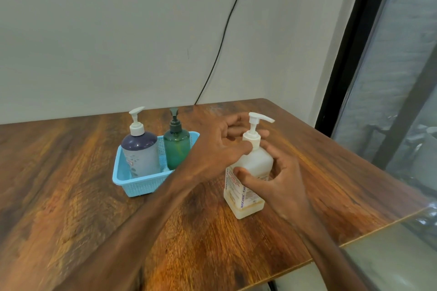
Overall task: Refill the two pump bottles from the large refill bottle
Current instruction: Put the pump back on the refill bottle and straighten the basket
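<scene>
In blue basket point(142, 188): purple pump bottle point(139, 149), green pump bottle point(176, 149); refill bottle point(257, 163) outside.

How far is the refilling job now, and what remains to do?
Done: nothing visible yet. In hand: the right hand holds the white refill bottle while the left hand pinches its pump collar, likely to unscrew it. Left: the purple bottle and green bottle stand in the blue basket, pumps still on.
</scene>
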Motion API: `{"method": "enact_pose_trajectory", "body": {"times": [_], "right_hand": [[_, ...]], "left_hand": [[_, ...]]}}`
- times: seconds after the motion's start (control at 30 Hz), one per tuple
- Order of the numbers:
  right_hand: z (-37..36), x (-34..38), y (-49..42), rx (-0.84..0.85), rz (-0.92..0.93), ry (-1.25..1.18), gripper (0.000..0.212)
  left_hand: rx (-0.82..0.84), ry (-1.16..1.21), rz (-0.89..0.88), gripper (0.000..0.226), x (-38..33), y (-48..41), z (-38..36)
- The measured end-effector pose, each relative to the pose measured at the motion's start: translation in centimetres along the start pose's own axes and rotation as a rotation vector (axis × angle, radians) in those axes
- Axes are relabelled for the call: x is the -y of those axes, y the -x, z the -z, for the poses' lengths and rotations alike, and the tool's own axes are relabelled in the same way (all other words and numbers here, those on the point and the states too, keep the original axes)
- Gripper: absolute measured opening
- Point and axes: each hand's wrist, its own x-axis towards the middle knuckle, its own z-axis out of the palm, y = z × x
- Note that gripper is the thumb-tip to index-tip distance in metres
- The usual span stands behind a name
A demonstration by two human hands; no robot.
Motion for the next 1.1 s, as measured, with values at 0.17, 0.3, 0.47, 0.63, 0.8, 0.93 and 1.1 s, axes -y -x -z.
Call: {"method": "enact_pose_trajectory", "body": {"times": [0.17, 0.3, 0.47, 0.63, 0.8, 0.93, 1.1], "right_hand": [[0.1, 0.0, 0.0, 0.004, -0.009, 0.021, 0.04], [0.1, 0.2, 0.1, -0.018, -0.016, 0.031, 0.037], [0.0, 0.4, 0.1, 0.009, 0.0, 0.011, 0.054], [0.0, 0.2, 0.0, 0.005, -0.001, 0.01, 0.053], [0.0, 0.3, 0.1, -0.001, -0.015, 0.014, 0.048], [-0.1, 0.2, 0.1, -0.025, -0.024, 0.063, 0.042], [0.0, 0.1, 0.2, -0.004, -0.023, 0.063, 0.05]], "left_hand": [[-0.126, -0.278, -0.059, 0.066, -0.1, 0.2, -0.4], [-0.206, -0.256, -0.051, 0.05, -0.4, -0.1, -0.5], [-0.127, -0.123, 0.001, 0.052, -0.4, -0.2, 0.7], [-0.055, -0.119, 0.017, 0.055, -1.0, -0.1, 1.1], [0.013, -0.145, 0.023, 0.054, -1.0, 0.3, 0.7], [-0.212, -0.27, 0.019, 0.057, -0.7, 0.4, -0.1], [-0.169, -0.131, 0.016, 0.041, -0.7, 0.3, 0.3]]}}
